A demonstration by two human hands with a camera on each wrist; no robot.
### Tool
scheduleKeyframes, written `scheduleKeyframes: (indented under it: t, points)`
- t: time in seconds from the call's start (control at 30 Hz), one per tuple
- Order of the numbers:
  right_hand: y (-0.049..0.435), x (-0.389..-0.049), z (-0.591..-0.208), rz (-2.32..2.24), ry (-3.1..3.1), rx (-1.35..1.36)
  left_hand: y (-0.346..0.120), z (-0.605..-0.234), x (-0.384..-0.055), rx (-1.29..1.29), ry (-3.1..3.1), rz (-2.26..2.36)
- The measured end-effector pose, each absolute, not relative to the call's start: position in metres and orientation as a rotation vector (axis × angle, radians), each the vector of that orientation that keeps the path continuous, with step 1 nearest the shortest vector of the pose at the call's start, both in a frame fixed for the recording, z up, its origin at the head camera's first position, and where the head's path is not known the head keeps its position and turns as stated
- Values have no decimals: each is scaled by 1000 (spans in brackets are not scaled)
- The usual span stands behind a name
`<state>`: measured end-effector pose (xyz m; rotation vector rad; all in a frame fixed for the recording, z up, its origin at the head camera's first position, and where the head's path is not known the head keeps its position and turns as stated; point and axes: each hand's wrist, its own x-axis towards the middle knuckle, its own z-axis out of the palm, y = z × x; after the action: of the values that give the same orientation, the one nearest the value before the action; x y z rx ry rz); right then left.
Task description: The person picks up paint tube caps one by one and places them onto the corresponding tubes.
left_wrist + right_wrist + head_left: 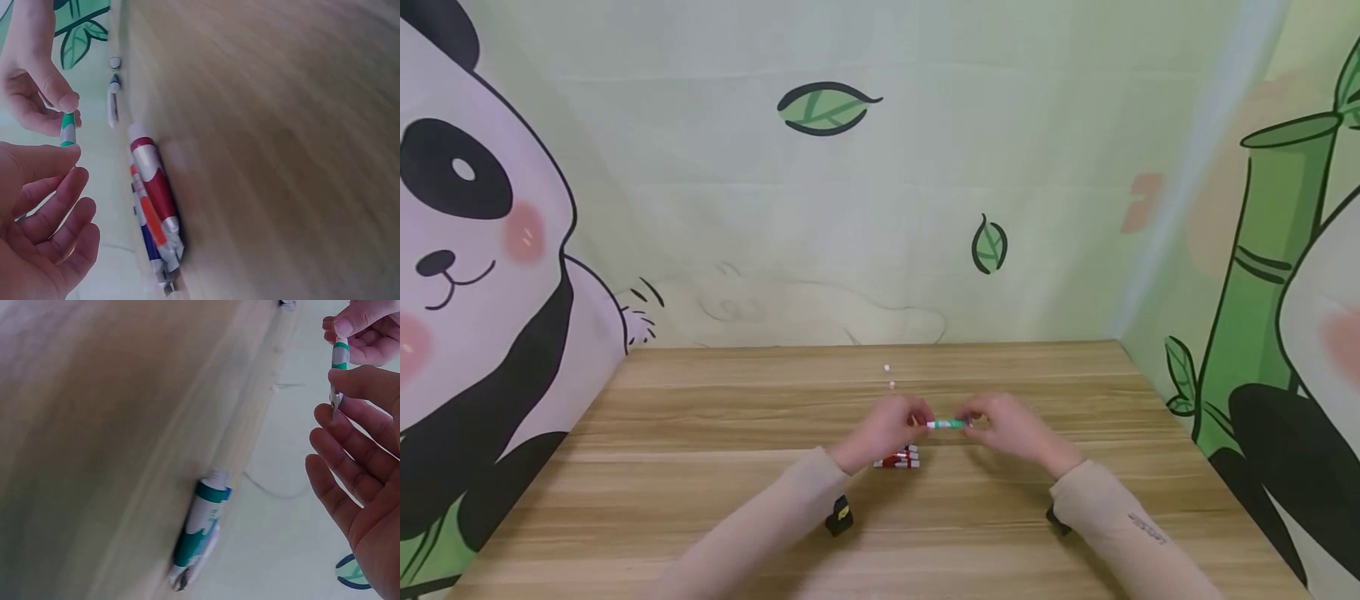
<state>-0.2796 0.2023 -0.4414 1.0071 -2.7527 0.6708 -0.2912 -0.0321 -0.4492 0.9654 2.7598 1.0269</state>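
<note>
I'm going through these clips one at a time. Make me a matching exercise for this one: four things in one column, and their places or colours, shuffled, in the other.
Things:
1. Held tube
2. Orange tube
3. White bits
4. Right sleeve

Places and colours:
a. Toward the far edge of the table
b. Green and white
c. Beige, with dark lettering
d. Between the red tube and the blue tube in the left wrist view

Right pairs: 1-b, 2-d, 3-a, 4-c
</note>
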Motion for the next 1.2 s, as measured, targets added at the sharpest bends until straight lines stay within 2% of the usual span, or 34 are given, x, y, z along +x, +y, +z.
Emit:
scheduleKeyframes:
  t: [0.47, 1.2]
  points:
    - [212, -289, -458, 672, -2837, 993, -11, -459, -295, 970, 2801, 912]
    - [204, -299, -464, 650, -2941, 1070, -13, -471, -303, 997, 2824, 811]
